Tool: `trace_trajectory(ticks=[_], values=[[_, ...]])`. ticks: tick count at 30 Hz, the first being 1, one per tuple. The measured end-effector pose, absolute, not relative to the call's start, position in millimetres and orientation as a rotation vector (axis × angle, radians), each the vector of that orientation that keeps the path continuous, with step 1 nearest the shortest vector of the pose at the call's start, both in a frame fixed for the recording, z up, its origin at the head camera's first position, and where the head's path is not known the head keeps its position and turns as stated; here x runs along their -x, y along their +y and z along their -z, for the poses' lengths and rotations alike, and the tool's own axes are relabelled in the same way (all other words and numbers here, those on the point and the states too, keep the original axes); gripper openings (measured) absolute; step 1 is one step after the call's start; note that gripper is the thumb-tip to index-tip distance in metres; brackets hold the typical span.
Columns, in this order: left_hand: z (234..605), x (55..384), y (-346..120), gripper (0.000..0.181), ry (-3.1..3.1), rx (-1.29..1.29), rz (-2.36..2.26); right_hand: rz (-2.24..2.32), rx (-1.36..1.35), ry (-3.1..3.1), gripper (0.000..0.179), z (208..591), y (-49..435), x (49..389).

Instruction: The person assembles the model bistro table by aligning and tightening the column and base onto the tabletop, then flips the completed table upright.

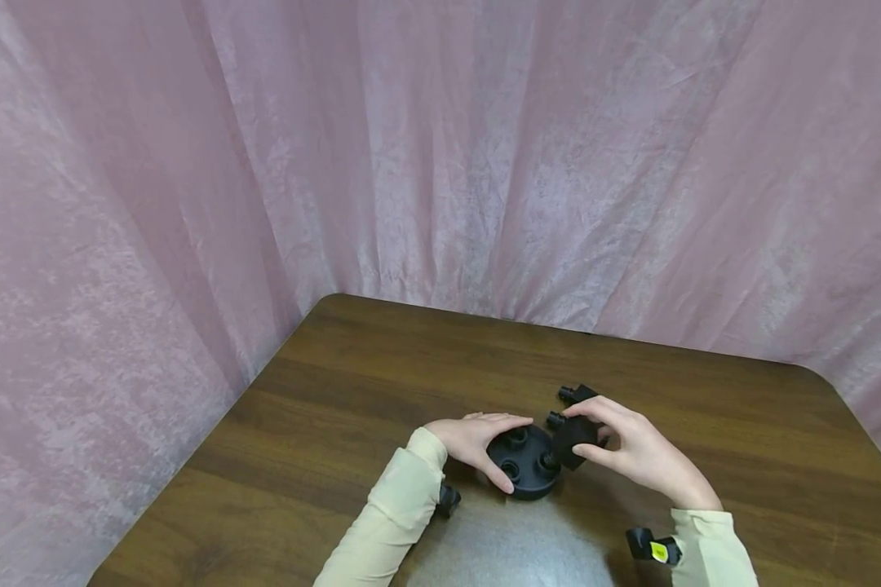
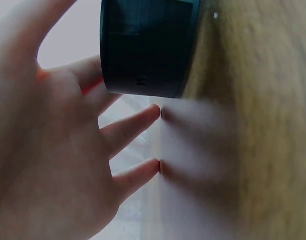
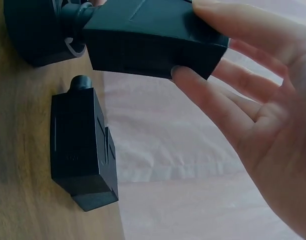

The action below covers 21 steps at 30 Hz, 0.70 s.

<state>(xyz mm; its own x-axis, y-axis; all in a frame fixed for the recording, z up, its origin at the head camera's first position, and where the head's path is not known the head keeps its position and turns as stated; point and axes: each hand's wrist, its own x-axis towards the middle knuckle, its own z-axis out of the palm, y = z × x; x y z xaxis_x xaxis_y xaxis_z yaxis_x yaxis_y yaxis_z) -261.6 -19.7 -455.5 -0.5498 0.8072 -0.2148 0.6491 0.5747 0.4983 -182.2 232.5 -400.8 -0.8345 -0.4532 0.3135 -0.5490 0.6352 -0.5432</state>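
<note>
A round black base (image 1: 532,487) with several ring-shaped sockets lies on the wooden table. My left hand (image 1: 477,440) grips its left side, thumb at the near rim and fingers along the far rim. In the left wrist view, two fingertips (image 2: 155,112) rest at the tabletop beside the base's wall (image 2: 148,75). My right hand (image 1: 635,447) pinches a black block (image 1: 574,442) between thumb and fingers. The block's stubby round peg (image 3: 75,17) points into the base's right side, slightly tilted. Where it meets the socket is partly hidden by the rim.
Behind my right hand lies another black block (image 1: 582,395) with a peg; a further peg (image 1: 555,420) shows just beside it. The wooden table (image 1: 367,359) has rounded far corners, and a pink curtain (image 1: 440,163) hangs behind it. Black camera mounts (image 1: 653,548) sit at the wrists.
</note>
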Motion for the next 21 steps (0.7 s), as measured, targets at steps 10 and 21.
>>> trace_trajectory(ticks=[10, 21], values=[[454.6, 261.0, -19.4, 0.096, 2.38, -1.162, -0.522, -1.049, -0.861, -2.769, 0.052, 402.1, 233.6, 181.9], [453.6, 262.5, -20.0, 0.096, 2.366, -1.151, -0.507, -1.045, -0.881, -2.795, 0.051, 399.8, 234.2, 182.1]])
